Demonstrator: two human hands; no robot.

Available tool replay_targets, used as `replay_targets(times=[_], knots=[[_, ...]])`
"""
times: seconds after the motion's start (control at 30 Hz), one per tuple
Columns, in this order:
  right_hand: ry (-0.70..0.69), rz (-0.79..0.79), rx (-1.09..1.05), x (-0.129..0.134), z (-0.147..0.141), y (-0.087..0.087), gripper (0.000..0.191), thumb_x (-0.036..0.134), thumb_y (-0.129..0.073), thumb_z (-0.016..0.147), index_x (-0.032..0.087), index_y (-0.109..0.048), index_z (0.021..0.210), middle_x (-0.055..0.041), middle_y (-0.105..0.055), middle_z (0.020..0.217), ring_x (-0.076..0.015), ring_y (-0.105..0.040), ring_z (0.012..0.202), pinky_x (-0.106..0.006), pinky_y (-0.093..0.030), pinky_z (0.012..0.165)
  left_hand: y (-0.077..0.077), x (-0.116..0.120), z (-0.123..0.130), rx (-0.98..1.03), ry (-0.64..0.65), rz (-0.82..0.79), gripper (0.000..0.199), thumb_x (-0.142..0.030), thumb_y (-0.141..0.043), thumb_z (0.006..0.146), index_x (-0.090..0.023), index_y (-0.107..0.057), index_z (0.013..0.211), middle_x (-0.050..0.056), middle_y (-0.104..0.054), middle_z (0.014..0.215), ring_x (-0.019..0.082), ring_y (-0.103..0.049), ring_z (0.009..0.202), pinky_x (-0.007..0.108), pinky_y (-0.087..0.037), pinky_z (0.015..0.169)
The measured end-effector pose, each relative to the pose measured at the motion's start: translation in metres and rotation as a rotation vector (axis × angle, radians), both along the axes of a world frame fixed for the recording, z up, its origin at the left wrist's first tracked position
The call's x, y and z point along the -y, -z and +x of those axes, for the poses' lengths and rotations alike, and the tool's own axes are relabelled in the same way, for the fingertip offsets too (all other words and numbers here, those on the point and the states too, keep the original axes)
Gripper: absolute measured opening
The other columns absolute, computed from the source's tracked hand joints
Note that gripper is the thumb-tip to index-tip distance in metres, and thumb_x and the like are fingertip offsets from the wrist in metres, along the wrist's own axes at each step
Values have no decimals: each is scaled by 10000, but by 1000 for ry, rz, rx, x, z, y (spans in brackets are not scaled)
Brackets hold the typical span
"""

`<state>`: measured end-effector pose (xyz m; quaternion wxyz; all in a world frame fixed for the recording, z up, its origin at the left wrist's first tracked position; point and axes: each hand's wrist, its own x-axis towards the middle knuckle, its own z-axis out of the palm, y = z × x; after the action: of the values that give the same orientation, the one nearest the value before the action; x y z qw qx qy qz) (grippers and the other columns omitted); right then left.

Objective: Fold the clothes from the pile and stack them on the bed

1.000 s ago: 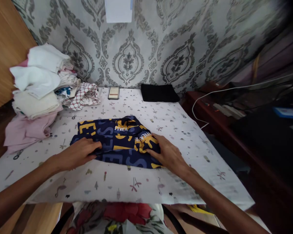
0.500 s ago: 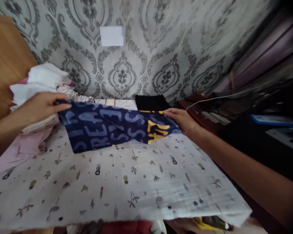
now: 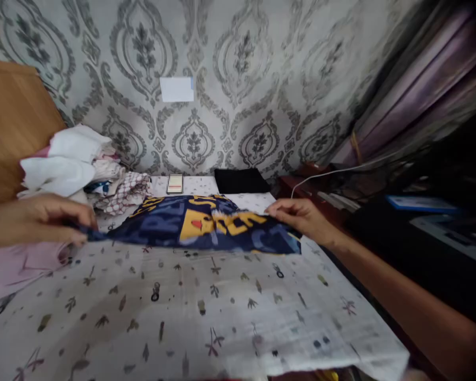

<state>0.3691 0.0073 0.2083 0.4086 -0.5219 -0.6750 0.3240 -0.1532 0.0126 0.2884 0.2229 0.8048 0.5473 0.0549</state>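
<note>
Navy cloth with yellow lettering (image 3: 162,227) spans the space between the two hands, its near edge drawn nearly straight across, the rest spreading away toward the wall. It lies over the near-middle part of the patterned tabletop (image 3: 182,317); cannot tell how much of it touches down.

Left hand (image 3: 59,214): pinching one end of the near edge, fingers over thumb, slightly blurred. Cloth there looks bunched into a narrow twist. Right hand (image 3: 301,217): thumb and fingertips grasping the opposite end, a small flap hanging below the grip.

Handling, as I judge it: light, even outward pull from both sides, enough to straighten the edge without stretching the fabric. Both hands best at matching height, so the weight hangs evenly. The left end wants opening out; a twist there would carry a crease inward. The middle shows ripples around the yellow print; setting the far part down first, then easing the near edge toward the body, should let these relax. Fingertip grip on the very edge leaves the panel free to flatten.

Room matters on the left: the pile of light clothes (image 3: 59,174) is near that hand, so low, wide sweeps risk snagging it. Black folded cloth (image 3: 241,181) sits behind, by the wall.
</note>
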Motion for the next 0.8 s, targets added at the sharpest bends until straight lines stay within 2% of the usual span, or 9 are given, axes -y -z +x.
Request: replay_targets(times=[0.07,0.17,0.27,0.33,0.47,0.57,0.63,0.7,0.8], knots=[[-129,-153,178,22,2,33,536,695,-690,755,165,-743,816,-7,-608,613,-118,-492,557,-250,-381,527,32,14,9,-59,147,-358,385,-575,-593,766,-214,-718,818,-16,-705,843,187,-639,842,233,-491,758],[-283,-292,390,45,7,67,482,636,-640,820,176,-759,906,25,-546,572,-102,-436,527,-247,-328,527,67,36,30,-108,187,-613,333,-471,-598,742,-234,-740,927,1,-726,975,220,-655,932,243,-487,790],[-337,-370,402,50,13,76,457,608,-599,855,176,-745,870,31,-515,579,-99,-403,527,-246,-295,521,79,42,45,-98,232,-813,340,-425,-663,666,-231,-745,933,9,-736,943,224,-666,900,236,-481,745],[-280,-346,345,37,16,72,500,631,-555,868,164,-711,778,29,-494,574,-100,-393,526,-246,-292,513,78,29,48,-38,245,-857,348,-469,-674,690,-231,-732,938,12,-744,913,218,-671,885,233,-481,724],[33,-170,473,-28,1,65,473,569,-506,913,153,-720,839,-16,-621,664,-146,-536,606,-255,-395,568,93,-38,49,50,101,-522,428,-580,-518,803,-208,-667,954,42,-728,858,230,-672,829,254,-473,649],[234,-150,645,-93,-26,72,327,432,-593,903,153,-742,986,-86,-737,914,-204,-652,843,-263,-456,719,125,-96,53,-13,-83,-27,391,-519,-519,742,-194,-630,928,82,-716,911,271,-662,891,313,-495,730],[310,-158,689,-129,-44,82,324,405,-636,883,138,-732,1040,-141,-731,1067,-245,-653,981,-284,-459,786,147,-122,57,-68,-186,191,394,-481,-521,732,-186,-626,972,94,-706,961,279,-657,939,337,-497,792],[364,-169,725,-152,-57,94,318,393,-653,872,132,-724,1040,-167,-714,1125,-267,-643,1028,-301,-456,795,161,-136,61,-124,-199,244,368,-459,-525,746,-185,-627,970,76,-700,922,260,-659,898,323,-491,769],[366,-151,757,-167,-65,106,190,313,-628,877,169,-719,961,-116,-735,1035,-240,-647,953,-284,-439,745,167,-141,61,-165,-126,165,220,-390,-514,781,-205,-615,845,32,-686,798,224,-649,784,288,-463,682]])
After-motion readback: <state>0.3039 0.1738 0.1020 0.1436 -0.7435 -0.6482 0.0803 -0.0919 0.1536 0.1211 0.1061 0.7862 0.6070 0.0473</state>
